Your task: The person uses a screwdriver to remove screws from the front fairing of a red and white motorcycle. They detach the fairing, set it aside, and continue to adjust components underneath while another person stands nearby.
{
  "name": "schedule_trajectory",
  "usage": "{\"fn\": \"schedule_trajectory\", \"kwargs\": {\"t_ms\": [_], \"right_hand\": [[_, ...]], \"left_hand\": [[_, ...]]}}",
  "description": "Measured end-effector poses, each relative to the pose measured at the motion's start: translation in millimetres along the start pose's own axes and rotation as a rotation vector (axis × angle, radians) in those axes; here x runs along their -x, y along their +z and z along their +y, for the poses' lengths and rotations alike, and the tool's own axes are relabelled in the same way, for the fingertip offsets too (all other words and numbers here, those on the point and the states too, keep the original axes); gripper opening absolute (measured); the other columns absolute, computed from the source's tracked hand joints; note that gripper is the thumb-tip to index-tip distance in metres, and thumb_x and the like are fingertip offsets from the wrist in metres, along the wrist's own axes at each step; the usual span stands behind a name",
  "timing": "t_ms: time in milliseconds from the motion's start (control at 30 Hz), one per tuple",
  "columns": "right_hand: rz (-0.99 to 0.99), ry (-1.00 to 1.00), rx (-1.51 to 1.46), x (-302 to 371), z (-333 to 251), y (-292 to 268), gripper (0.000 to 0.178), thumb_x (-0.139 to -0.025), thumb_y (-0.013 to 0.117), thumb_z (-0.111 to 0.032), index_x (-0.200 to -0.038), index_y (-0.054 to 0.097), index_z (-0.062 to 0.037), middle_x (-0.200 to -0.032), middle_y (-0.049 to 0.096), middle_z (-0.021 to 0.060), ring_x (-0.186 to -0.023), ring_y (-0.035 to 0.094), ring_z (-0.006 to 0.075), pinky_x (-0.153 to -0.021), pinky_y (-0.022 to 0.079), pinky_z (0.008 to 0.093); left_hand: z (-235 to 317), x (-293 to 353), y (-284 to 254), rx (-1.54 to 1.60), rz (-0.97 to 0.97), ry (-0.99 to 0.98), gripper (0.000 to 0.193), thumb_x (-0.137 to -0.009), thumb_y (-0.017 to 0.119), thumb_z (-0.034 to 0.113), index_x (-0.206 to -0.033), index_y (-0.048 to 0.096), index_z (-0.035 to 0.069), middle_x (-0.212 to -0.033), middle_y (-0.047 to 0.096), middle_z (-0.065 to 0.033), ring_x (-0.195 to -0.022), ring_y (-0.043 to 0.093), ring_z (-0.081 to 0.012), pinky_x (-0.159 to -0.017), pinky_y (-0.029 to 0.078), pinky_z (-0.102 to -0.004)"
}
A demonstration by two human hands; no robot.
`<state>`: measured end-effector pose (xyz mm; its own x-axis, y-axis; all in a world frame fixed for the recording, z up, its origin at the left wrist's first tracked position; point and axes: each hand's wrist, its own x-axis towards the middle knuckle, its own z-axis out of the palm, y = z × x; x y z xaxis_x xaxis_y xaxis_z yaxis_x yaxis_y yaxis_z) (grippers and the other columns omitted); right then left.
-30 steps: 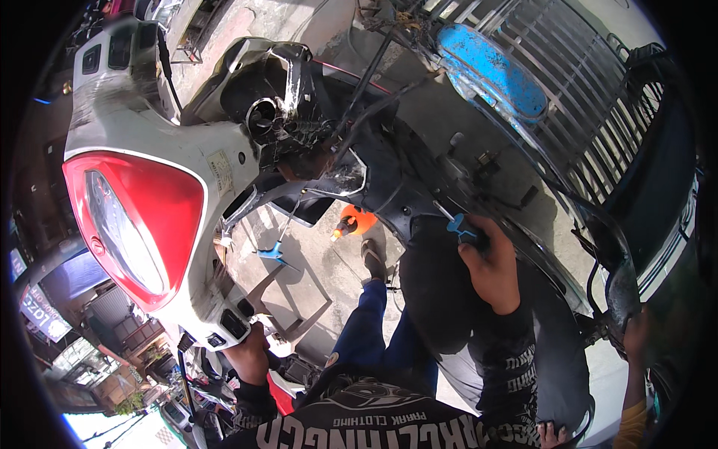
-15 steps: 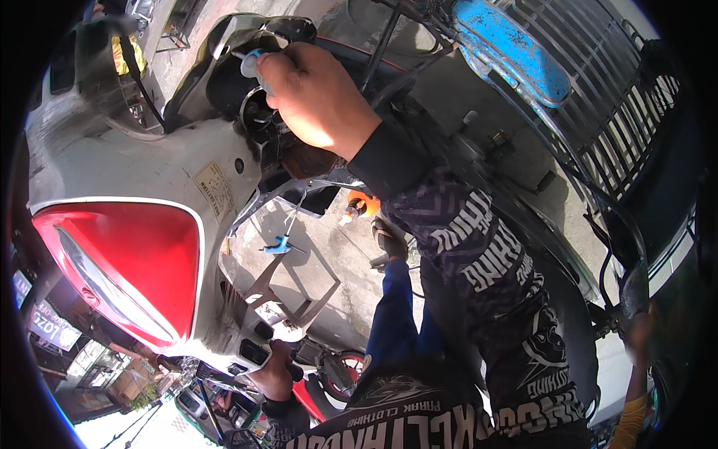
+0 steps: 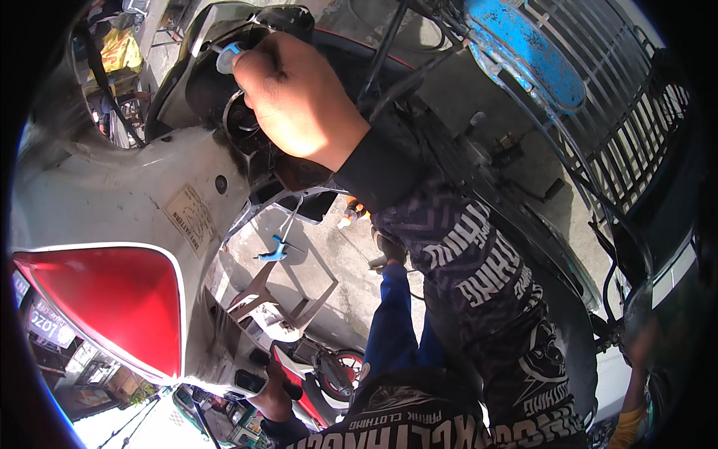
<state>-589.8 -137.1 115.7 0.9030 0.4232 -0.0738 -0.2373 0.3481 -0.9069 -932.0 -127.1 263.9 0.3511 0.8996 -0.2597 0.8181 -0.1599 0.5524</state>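
Observation:
My right hand (image 3: 299,97) is closed around a screwdriver with a pale blue, see-through handle (image 3: 227,57). Its short metal shaft points to the far left, against the dark inner part of the scooter's front. Below the hand, a round dark socket (image 3: 241,116) shows in the white scooter body (image 3: 127,179), which has a red panel (image 3: 112,299). At the lower left, my left hand (image 3: 277,393) is wrapped around the dark handlebar grip (image 3: 293,388), beside black switches; some of its fingers are hidden.
A blue T-handled tool (image 3: 277,251) is below the scooter body, near a brown plastic seat (image 3: 260,299). An orange bottle (image 3: 351,213) is by a sandalled foot. At right are a blue saddle (image 3: 527,52), metal bars (image 3: 628,112) and another person's hand (image 3: 642,344).
My right hand and the screwdriver have shifted slightly left and up in the picture. The view has moved too, and more of the shaft shows. My left hand keeps its grip.

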Motion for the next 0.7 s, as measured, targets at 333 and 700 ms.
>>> {"fn": "schedule_trajectory", "kwargs": {"t_ms": [333, 700], "right_hand": [[-0.020, -0.083, -0.148, -4.6, 7.0, -0.4, 0.030, -0.088, 0.053, -0.027, -0.086, 0.056, 0.0032, -0.072, 0.059, 0.0155, -0.063, 0.054, 0.0266, -0.059, 0.044, 0.0366], [-0.306, 0.796, -1.379, 0.9, -29.1, 10.0, 0.027, -0.096, 0.034, -0.028, -0.081, 0.044, -0.0070, -0.069, 0.050, 0.0036, -0.048, 0.037, 0.0086, -0.047, 0.031, 0.0250]], "left_hand": [[1.0, 4.4, -3.5, -0.063, -0.006, 0.044, 0.004, -0.079, 0.055, 0.001, -0.077, 0.052, 0.002, -0.056, 0.052, -0.0027, -0.043, 0.049, -0.0123, -0.042, 0.037, -0.0251], [6.5, 5.4, 2.8, 0.003, 0.014, -0.006, 0.006, -0.076, 0.057, -0.002, -0.079, 0.053, 0.001, -0.058, 0.051, -0.0025, -0.045, 0.052, -0.0131, -0.041, 0.038, -0.0278]]}}
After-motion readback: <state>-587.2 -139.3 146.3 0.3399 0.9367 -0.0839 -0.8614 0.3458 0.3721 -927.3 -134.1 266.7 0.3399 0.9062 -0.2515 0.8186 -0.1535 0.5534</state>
